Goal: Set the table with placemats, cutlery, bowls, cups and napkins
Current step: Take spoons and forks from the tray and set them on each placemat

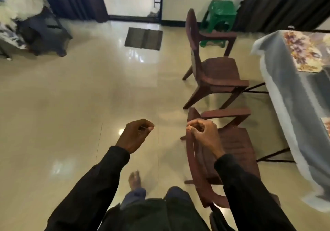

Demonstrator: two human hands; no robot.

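1. Your left hand (136, 135) is raised over the glossy beige tiled floor (71, 105). Its fingers are curled, thumb against forefinger. There is a thin glint there, but I cannot tell whether you hold anything.
2. Your right hand (202, 133) is curled the same way, just at the top of the nearer dark brown plastic chair (237, 141). I cannot tell whether it grips the chair or merely passes in front of it.
3. One floral-patterned rectangular placemat (301, 52) lies on the pale cloth-draped worktop (264, 52), well apart from you on the right.
4. No cutlery, bowls, cups or napkins show, so the job looks barely begun, with nearly everything left to fetch and lay.
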